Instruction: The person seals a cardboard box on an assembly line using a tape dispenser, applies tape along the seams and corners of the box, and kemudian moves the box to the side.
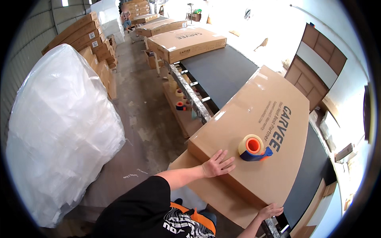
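A large flat cardboard box (254, 131) lies on a dark conveyor belt (222, 71) in front of me. My left hand (217, 163) rests flat on the box's near left corner, fingers spread. My right hand (270, 210) grips the box's near right edge from below. A tape dispenser (254, 148) with an orange core and blue handle sits on top of the box, just right of my left hand. A second sheet of cardboard (214, 194) shows under the box's near edge.
Another flat cardboard box (186, 43) lies farther up the belt. A big bundle wrapped in clear plastic (59, 131) stands on the left. Stacked boxes (89, 43) line the far left wall. Tape rolls (180, 104) sit on a low shelf beside the conveyor.
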A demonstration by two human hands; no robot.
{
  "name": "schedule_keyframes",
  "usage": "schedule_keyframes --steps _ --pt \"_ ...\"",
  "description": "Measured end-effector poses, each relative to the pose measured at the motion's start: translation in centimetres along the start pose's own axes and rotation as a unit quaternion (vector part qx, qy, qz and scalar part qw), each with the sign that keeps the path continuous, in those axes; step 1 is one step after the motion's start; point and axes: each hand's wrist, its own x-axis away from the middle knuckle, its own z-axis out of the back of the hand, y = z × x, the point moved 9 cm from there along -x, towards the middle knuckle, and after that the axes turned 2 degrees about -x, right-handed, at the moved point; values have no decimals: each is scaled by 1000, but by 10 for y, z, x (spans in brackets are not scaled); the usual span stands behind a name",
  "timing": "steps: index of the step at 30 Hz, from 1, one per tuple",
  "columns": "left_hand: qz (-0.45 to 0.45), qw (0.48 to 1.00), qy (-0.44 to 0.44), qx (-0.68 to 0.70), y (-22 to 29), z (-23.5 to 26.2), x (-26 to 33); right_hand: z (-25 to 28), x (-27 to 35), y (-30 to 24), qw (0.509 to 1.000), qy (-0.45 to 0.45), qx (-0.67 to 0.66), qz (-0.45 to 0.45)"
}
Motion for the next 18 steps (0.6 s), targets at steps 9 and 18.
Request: schedule_keyframes --steps 9,18 --pt "29 998 -45 -15 -11 1 4 41 180 45 482 -315 -413 -705" --pt "83 965 -244 47 -12 -9 -19 16 40 -71 234 -351 -781 -461"
